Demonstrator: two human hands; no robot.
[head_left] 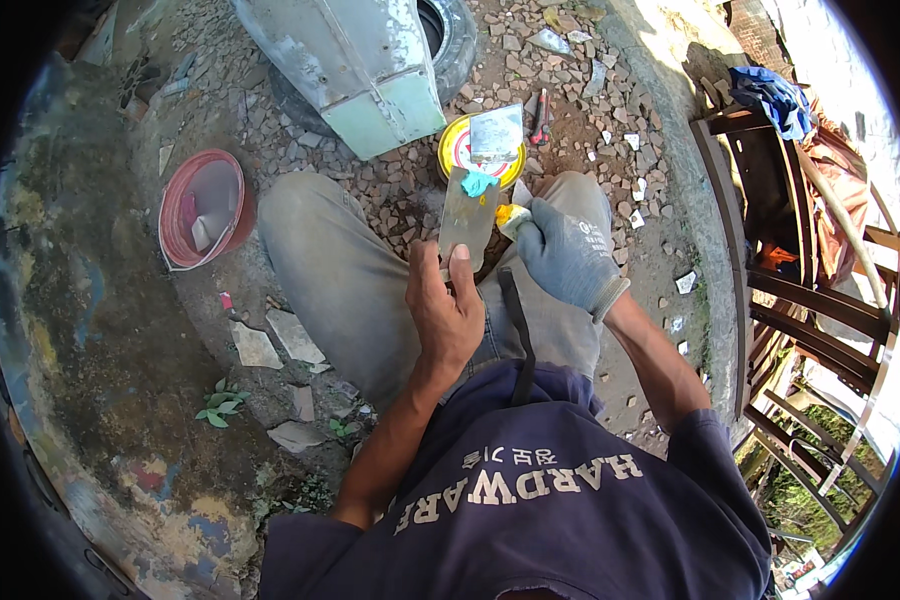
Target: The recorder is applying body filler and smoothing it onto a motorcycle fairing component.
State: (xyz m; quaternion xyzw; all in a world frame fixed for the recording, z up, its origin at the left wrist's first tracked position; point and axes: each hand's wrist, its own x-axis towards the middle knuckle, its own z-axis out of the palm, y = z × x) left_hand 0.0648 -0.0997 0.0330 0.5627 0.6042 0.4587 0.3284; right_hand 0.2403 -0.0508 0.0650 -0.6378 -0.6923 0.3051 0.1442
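My left hand (446,300), bare, grips the lower end of an upright-held flat greyish plate (464,220) that carries a blob of teal paste (477,183) and a small yellow smear. My right hand (560,250), in a grey knit glove, holds a scraper (514,218) with yellow paste on it, close to the plate's right edge. Beyond them a round yellow-lidded can (452,132) rests on the gravel with a square metal piece (497,135) on top. A red-and-black handled tool (540,117) lies just right of the can.
A red bucket (171,197) with items inside stands at left. At the top are a pale metal body (360,70) and a tyre (455,55). Broken tile (255,345) and rubble lie around my knees. Dark frames (820,295) with blue cloth (770,95) stand at right.
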